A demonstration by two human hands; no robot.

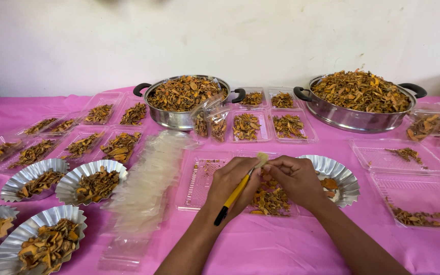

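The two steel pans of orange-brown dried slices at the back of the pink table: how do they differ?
The left steel pan is smaller and filled about level with its rim; the right steel pan is wider and heaped well above its rim. A clear plastic box leans against the left pan's front; nothing leans on the right pan. Both are shiny, round, black-handled and hold the same dried slices.

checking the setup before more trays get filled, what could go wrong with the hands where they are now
1. The left hand holds a yellow pen and the right hand pinches a small slip right over the clear tray of dried slices; either might drop in.
2. The stack of clear sleeves fans loosely beside the left forearm; a nudge could scatter it.
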